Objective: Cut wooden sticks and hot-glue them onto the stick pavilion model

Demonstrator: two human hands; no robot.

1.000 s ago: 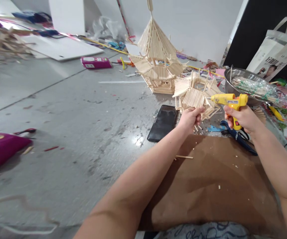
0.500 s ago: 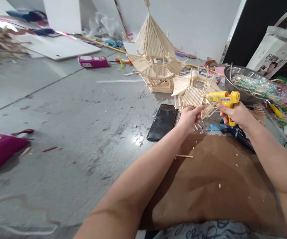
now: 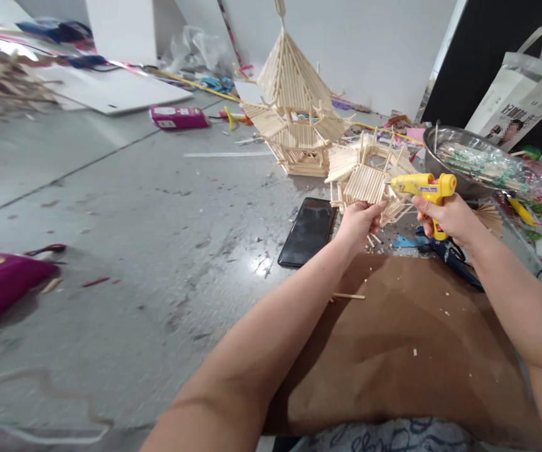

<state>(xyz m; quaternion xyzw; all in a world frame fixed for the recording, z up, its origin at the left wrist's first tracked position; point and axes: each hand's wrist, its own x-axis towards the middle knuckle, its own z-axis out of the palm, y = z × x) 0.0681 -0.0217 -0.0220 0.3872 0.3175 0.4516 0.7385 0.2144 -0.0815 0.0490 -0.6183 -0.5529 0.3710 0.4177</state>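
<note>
Along the lower edge of the small model's [image 3: 364, 179] front panel [image 3: 367, 187], pinching with the left hand [image 3: 359, 225], at six o'clock from the model's middle. Pressing thumb and forefinger nearly together there; cannot tell whether on the panel's edge or on a separate stick. Curling the other fingers in toward the palm.

At four o'clock from the model, gripping the yellow glue gun [image 3: 424, 186] in the right hand [image 3: 453, 216]. Wrapping fingers and thumb around its handle [image 3: 439, 230], well closed. Aiming its nozzle [image 3: 388, 182] toward nine o'clock, right by the panel's right side; cannot tell whether touching.

With the tall model [image 3: 299, 129] upright at ten o'clock, close behind the small one and ending in a long pointed roof. Sharing the grey surface [image 3: 196, 213] with a phone [image 3: 306, 232] at eight o'clock, dark side up, just beside the left hand. Below the right hand, between four and five o'clock, with navy pliers [image 3: 456, 267] and a blue piece [image 3: 405, 242] close together.

At three o'clock, near the glue gun, with a metal bowl [image 3: 435, 164] full of bagged sticks [image 3: 478, 166]. Farther out at two o'clock, with a white tote [image 3: 495, 113] against black. At six o'clock, with a brown sheet [image 3: 416, 326] bearing crumbs and one loose stick [image 3: 350, 296]. Well apart, between nine and ten o'clock, with a purple case [image 3: 179, 117] lying flat.
</note>
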